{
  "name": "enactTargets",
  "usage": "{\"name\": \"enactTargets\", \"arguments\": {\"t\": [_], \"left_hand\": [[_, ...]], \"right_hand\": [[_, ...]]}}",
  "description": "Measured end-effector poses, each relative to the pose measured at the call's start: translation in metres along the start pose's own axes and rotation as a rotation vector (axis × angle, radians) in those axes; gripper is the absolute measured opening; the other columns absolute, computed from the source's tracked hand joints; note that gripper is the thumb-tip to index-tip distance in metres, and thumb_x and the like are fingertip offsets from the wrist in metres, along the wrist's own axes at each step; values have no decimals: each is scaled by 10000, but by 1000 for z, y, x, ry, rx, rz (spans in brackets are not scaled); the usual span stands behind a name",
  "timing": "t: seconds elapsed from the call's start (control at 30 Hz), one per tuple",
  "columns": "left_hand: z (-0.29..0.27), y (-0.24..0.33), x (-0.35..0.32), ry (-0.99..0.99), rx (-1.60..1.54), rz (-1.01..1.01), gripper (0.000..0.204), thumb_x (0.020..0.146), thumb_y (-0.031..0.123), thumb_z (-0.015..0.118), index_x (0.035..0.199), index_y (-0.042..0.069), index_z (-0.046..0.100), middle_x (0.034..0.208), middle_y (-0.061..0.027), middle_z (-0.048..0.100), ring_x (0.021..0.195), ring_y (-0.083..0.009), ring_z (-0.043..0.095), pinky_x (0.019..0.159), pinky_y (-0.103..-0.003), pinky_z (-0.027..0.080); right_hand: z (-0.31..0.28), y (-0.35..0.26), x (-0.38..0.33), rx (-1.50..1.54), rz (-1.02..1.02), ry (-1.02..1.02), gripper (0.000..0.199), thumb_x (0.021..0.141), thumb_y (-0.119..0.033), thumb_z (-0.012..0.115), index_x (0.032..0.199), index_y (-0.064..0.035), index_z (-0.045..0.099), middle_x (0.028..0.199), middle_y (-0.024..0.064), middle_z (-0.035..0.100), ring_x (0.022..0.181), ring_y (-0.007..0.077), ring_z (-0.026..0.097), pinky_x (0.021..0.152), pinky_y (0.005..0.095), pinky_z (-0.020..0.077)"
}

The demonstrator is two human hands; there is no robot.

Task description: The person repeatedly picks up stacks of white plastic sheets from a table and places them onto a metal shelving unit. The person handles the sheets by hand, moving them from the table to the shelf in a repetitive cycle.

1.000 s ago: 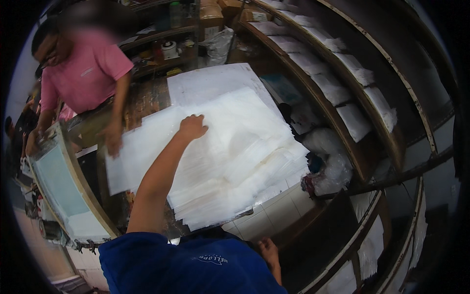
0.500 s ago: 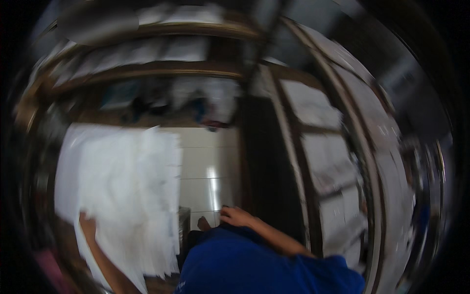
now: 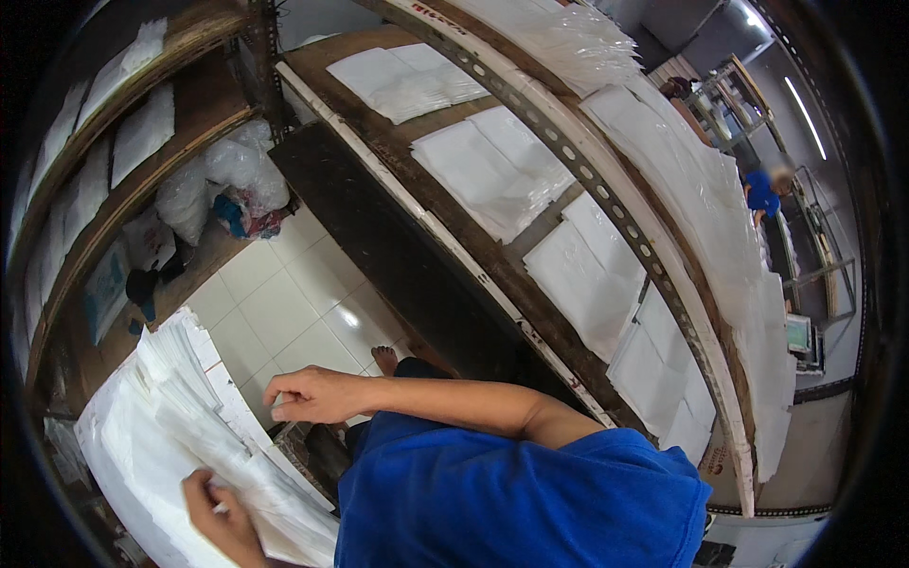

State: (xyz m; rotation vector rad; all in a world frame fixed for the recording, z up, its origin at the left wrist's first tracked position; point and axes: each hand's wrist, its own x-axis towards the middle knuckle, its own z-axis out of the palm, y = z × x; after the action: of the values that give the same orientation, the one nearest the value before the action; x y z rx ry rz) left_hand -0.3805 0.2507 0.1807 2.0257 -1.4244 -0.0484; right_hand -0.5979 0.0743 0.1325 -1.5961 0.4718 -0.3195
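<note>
A thick pile of thin white plastic bags or sheets [image 3: 180, 426] lies at the lower left, its layers fanned along the right side. Over its lower part, my left hand [image 3: 222, 516] has its fingers curled in toward the thumb. A bit of white shows between them, and I cannot make out whether it is gripped or part of the pile. My right hand [image 3: 312, 395] is raised beside the pile's right edge, fingers loosely bent and thumb apart, with nothing visible in it.
Wooden shelves [image 3: 379, 142] on the right carry several stacks of white bags [image 3: 492, 170]. More shelves [image 3: 189, 47] stand at the left, with clear bundles [image 3: 227, 175] below. A dark board [image 3: 407, 256] borders the tiled floor [image 3: 284, 308]. A person in blue [image 3: 760, 194] is far right.
My view has swung right, so the pile now sits lower left and the right shelves fill more of it. My right hand has moved up and left, toward the pile.
</note>
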Motion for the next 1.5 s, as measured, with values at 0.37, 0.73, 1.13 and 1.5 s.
{"name": "enactTargets", "arguments": {"t": [0.37, 0.73, 1.13, 1.5], "left_hand": [[105, 111, 16, -439, -86, 316, 217, 739, -2, 570, 954, 20, 581, 805, -159, 552, 746, -360, 560, 657, -450, 434], [142, 181, 41, -820, -735, 530, 97, 820, 59, 613, 909, 27, 632, 827, -141, 617, 753, -330, 619, 683, -406, 498], [344, 296, 1, -913, -791, 1045, 168, 849, 188, 574, 928, 57, 644, 913, -102, 612, 944, -285, 588, 825, -411, 479], [406, 328, -31, -652, -639, 1140, 166, 828, 257, 578, 898, 117, 635, 953, -36, 564, 987, -206, 511, 836, -337, 389]], "right_hand": [[-28, 9, -26, 162, 204, 181, 230, 955, -223, 541, 1042, -13, 576, 777, 14, 567, 671, 73, 512, 591, 251, 437], [-218, -6, -99, -144, 196, 731, 184, 873, -132, 582, 1030, -41, 609, 859, 24, 621, 779, 115, 569, 706, 287, 480], [-446, 57, -286, -102, 302, 1530, 276, 870, -158, 649, 1103, -57, 538, 797, 1, 577, 663, 86, 521, 552, 227, 435], [-491, 109, -314, -92, 435, 1595, 383, 852, -97, 648, 1160, -45, 426, 785, 50, 583, 627, 123, 554, 505, 229, 438]]}}
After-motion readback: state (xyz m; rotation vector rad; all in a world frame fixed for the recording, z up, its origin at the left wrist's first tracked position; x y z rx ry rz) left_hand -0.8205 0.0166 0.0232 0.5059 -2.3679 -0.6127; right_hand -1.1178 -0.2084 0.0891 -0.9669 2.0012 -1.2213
